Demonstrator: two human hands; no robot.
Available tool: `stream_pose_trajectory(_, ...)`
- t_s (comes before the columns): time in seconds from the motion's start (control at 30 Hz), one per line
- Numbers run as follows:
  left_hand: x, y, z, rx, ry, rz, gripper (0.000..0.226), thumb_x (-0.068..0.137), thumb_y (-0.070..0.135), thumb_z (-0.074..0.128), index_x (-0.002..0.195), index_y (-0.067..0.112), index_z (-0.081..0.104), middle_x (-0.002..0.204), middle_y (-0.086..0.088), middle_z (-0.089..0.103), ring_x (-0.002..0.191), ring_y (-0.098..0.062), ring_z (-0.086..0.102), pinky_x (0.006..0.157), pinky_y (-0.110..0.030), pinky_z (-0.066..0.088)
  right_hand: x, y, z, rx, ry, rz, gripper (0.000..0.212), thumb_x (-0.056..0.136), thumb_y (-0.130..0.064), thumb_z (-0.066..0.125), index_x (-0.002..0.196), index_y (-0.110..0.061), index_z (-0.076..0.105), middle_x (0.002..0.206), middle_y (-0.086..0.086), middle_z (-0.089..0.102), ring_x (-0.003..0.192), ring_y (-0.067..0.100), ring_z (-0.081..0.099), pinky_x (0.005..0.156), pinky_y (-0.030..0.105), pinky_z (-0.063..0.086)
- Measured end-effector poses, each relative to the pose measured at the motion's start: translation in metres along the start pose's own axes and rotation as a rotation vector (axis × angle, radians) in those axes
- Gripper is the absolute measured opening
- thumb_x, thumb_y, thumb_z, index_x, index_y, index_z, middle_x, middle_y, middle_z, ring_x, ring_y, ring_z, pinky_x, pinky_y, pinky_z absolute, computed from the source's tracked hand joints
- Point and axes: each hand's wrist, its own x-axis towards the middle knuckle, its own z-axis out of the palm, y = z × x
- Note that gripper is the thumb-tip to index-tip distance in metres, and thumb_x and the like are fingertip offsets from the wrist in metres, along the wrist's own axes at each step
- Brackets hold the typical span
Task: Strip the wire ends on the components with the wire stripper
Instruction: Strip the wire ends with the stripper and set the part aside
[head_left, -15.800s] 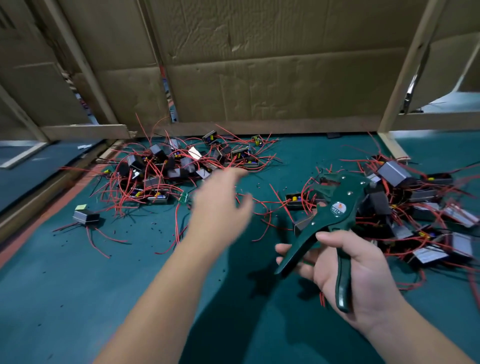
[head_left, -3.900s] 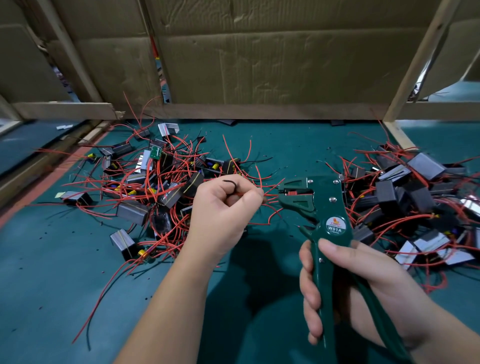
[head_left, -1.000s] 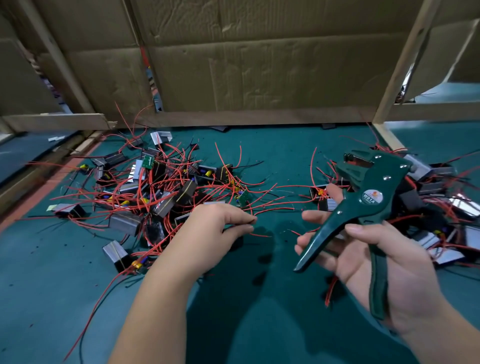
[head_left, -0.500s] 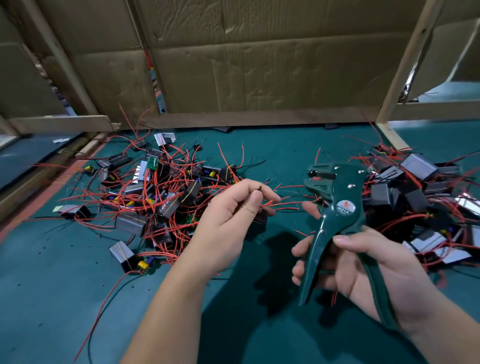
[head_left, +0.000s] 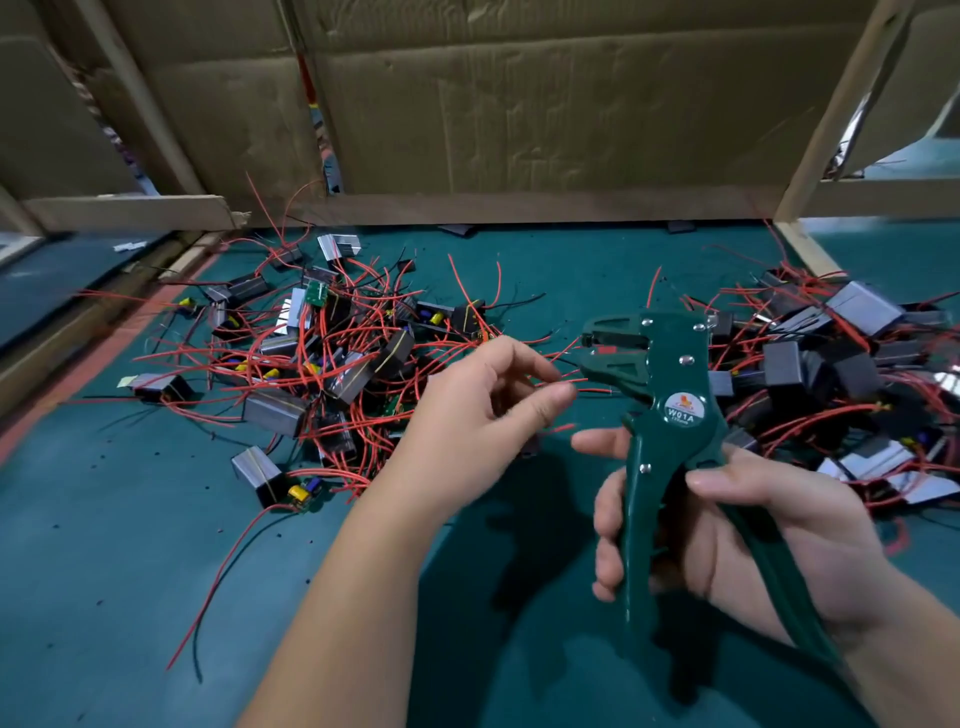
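My right hand (head_left: 743, 525) grips the handles of a dark green wire stripper (head_left: 667, 395), whose jaws point left above the mat. My left hand (head_left: 478, 415) pinches thin red wires (head_left: 569, 382) between thumb and fingers and holds their ends at the stripper's jaws. The component those wires belong to is mostly hidden under my left hand. A pile of small black and grey components with red wires (head_left: 332, 364) lies left of my hands. A second pile of components (head_left: 841, 379) lies on the right, behind the stripper.
The work surface is a green mat (head_left: 130, 571) dotted with small bits of insulation. Cardboard sheets (head_left: 545, 98) on a wooden frame (head_left: 826, 124) wall off the back. A wooden rail (head_left: 93, 332) runs along the left edge.
My left hand has brought the red wire ends rightward up to the stripper's jaws. My right hand has turned the stripper more upright, its jaws now level with the wires.
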Motion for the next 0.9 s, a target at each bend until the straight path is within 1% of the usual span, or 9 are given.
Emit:
stream_pose_trajectory(0.1,-0.001,-0.002,-0.002,0.297,-0.059,0.086,0.022,0.078,0.045,0.070,0.092,0.033,0.059,0.090,0.017,0.061,0.087,0.006,0.055,0.073,-0.006,0.038,0.001,0.000,-0.001,0.007,0.077,-0.086,0.063,0.060,-0.020,0.080,0.115,0.004,0.062,0.087,0.028,0.063,0.073,0.042,0.063,0.071,0.053,0.052)
stream_pose_trajectory(0.27,-0.003,0.001,-0.022,0.386,-0.121,0.045,0.054,0.044,0.062,0.081,0.084,0.035,0.057,0.090,0.015,0.056,0.083,0.002,0.051,0.072,-0.009,0.037,0.000,-0.005,-0.003,0.046,0.183,-0.174,0.070,0.052,-0.020,0.082,0.115,0.003,0.062,0.086,0.026,0.062,0.072,0.041,0.063,0.071,0.053,0.054)
stream_pose_trajectory(0.37,-0.006,-0.001,-0.027,0.463,-0.305,-0.061,0.074,0.034,0.062,0.086,0.097,0.036,0.056,0.097,0.018,0.056,0.091,0.007,0.051,0.076,-0.008,0.040,0.000,-0.007,-0.005,0.041,0.200,-0.193,0.072,0.052,-0.022,0.080,0.117,0.002,0.062,0.087,0.025,0.062,0.073,0.040,0.063,0.072,0.053,0.054)
stream_pose_trajectory(0.47,-0.006,-0.003,-0.022,0.488,-0.339,-0.125,0.086,0.036,0.074,0.075,0.112,0.039,0.055,0.103,0.023,0.058,0.096,0.011,0.052,0.081,-0.010,0.042,0.000,-0.007,-0.004,0.050,0.186,-0.187,0.072,0.053,-0.021,0.080,0.118,0.002,0.061,0.087,0.025,0.062,0.074,0.040,0.063,0.073,0.053,0.054)
stream_pose_trajectory(0.57,-0.003,-0.005,-0.013,0.627,-0.250,-0.126,0.068,0.057,0.070,0.072,0.115,0.036,0.061,0.094,0.022,0.062,0.092,0.001,0.056,0.087,-0.023,0.044,0.001,-0.006,-0.003,0.046,0.181,-0.186,0.072,0.052,-0.022,0.080,0.118,0.001,0.062,0.087,0.025,0.062,0.074,0.040,0.064,0.073,0.053,0.055)
stream_pose_trajectory(0.67,-0.002,-0.003,-0.005,0.816,-0.115,0.015,0.035,0.073,0.060,0.068,0.102,0.040,0.068,0.080,0.026,0.058,0.093,-0.007,0.043,0.085,-0.028,0.025,0.001,-0.006,-0.003,0.033,0.199,-0.208,0.073,0.052,-0.023,0.081,0.118,0.002,0.061,0.086,0.025,0.062,0.073,0.040,0.064,0.072,0.052,0.055)
stream_pose_trajectory(0.73,-0.003,0.000,-0.005,0.732,0.032,0.130,0.032,0.072,0.064,0.066,0.096,0.044,0.068,0.075,0.032,0.056,0.091,-0.004,0.041,0.081,-0.030,0.020,0.000,-0.007,-0.004,0.029,0.220,-0.233,0.076,0.049,-0.024,0.082,0.118,0.002,0.061,0.086,0.025,0.063,0.072,0.040,0.064,0.072,0.052,0.055)
stream_pose_trajectory(0.8,-0.005,0.007,-0.007,0.480,0.195,0.200,0.029,0.071,0.061,0.066,0.093,0.043,0.067,0.087,0.036,0.061,0.093,0.002,0.048,0.091,-0.035,0.028,0.000,-0.008,-0.005,0.022,0.245,-0.266,0.076,0.047,-0.025,0.082,0.117,0.001,0.063,0.086,0.025,0.064,0.072,0.039,0.065,0.072,0.052,0.056)
stream_pose_trajectory(0.9,-0.005,0.018,-0.007,0.034,0.317,0.262,0.017,0.076,0.043,0.067,0.090,0.033,0.068,0.094,0.016,0.071,0.096,-0.011,0.063,0.091,-0.039,0.046,-0.001,-0.009,-0.006,0.015,0.271,-0.301,0.075,0.048,-0.027,0.078,0.116,0.001,0.063,0.085,0.023,0.064,0.073,0.037,0.065,0.070,0.049,0.056)
